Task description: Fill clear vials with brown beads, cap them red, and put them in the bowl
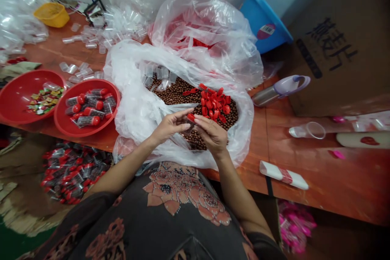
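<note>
L hand [170,126], R hand [210,136] free over beads [179,93]; plastic bag [134,89], red bowl [62,120] block L side.

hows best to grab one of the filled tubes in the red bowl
Take the front tube in the red bowl by its clear body, coming from above with the fingers on either long side. It lies on its side at the top of the pile near the rim, so that length looks free. The red cap gives a smaller hold.
</note>
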Action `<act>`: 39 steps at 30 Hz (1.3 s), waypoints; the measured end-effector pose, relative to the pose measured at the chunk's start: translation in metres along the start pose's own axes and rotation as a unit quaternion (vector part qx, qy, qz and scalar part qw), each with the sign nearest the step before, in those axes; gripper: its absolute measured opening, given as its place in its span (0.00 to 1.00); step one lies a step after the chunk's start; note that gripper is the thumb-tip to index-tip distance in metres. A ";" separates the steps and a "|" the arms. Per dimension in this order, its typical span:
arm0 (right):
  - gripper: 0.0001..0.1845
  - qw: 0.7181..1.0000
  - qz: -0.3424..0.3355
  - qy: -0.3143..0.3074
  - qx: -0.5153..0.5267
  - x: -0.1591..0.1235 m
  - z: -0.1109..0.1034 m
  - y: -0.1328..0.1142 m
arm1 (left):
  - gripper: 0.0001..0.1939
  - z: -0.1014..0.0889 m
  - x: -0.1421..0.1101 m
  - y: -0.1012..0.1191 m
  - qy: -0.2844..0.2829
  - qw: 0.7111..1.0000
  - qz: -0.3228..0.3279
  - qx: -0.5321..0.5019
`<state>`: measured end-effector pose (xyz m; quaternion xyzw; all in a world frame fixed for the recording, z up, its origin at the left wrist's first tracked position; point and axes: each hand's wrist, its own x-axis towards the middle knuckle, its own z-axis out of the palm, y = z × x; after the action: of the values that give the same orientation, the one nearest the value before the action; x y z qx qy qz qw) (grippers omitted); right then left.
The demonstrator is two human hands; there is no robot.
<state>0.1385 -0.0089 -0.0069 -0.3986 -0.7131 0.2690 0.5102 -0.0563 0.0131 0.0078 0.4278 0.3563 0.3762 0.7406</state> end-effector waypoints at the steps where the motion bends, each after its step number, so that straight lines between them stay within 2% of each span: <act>1: 0.16 1.000 0.024 -0.002 0.016 -0.001 0.001 0.000 | 0.32 0.001 -0.001 0.001 -0.001 1.000 0.007 0.002; 4: 0.20 0.984 0.130 0.056 0.109 -0.001 0.007 0.000 | 0.29 0.004 -0.002 0.002 0.007 1.000 0.025 0.018; 6: 0.20 0.959 0.194 0.127 0.165 0.001 0.011 0.000 | 0.27 0.004 -0.003 0.003 0.011 0.998 0.032 0.043; 8: 0.19 0.938 0.233 0.168 0.194 0.005 0.014 0.001 | 0.26 0.004 -0.003 0.003 0.012 0.997 0.037 0.074; 10: 0.17 0.933 0.255 0.161 0.195 0.008 0.015 0.000 | 0.26 0.005 -0.002 0.002 0.016 0.993 0.045 0.105; 11: 0.16 0.940 0.254 0.139 0.179 0.009 0.015 -0.001 | 0.26 0.005 -0.001 0.001 0.021 0.991 0.052 0.119; 13: 0.17 0.966 0.224 0.063 0.110 0.010 0.013 -0.003 | 0.28 0.006 -0.001 0.000 0.036 0.987 0.067 0.139; 15: 0.25 0.986 0.162 -0.030 0.009 0.009 0.011 -0.004 | 0.32 0.007 -0.001 -0.002 0.054 0.985 0.080 0.143; 17: 0.39 0.987 0.095 -0.098 -0.090 0.007 0.010 -0.002 | 0.35 0.008 -0.002 -0.003 0.068 0.985 0.083 0.138; 18: 0.44 0.983 0.066 -0.113 -0.130 0.006 0.010 -0.001 | 0.37 0.007 -0.003 -0.003 0.074 0.985 0.081 0.135; 20: 0.46 0.975 0.018 -0.120 -0.187 0.004 0.011 0.001 | 0.40 0.007 -0.004 -0.003 0.082 0.987 0.070 0.119; 22: 0.42 0.970 -0.012 -0.105 -0.218 0.005 0.013 0.001 | 0.39 0.007 -0.003 -0.005 0.092 0.992 0.041 0.078; 24: 0.40 0.968 -0.027 -0.092 -0.232 0.006 0.017 -0.001 | 0.36 0.009 0.000 -0.007 0.093 0.996 -0.005 0.013; 27: 0.40 0.965 -0.045 -0.093 -0.242 0.009 0.025 -0.005 | 0.39 0.015 0.004 -0.013 0.091 0.993 -0.055 -0.056; 32: 0.37 0.958 -0.081 -0.104 -0.256 0.011 0.037 -0.005 | 0.28 0.021 0.001 -0.016 0.195 0.981 -0.016 -0.014; 39: 0.32 0.954 -0.149 -0.105 -0.238 0.020 0.063 -0.013 | 0.29 0.003 -0.024 -0.003 0.223 0.975 0.010 0.027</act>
<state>0.0725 0.0028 -0.0072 -0.3672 -0.8573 0.0530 0.3568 -0.0637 -0.0096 0.0111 0.3564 0.5179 0.4596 0.6274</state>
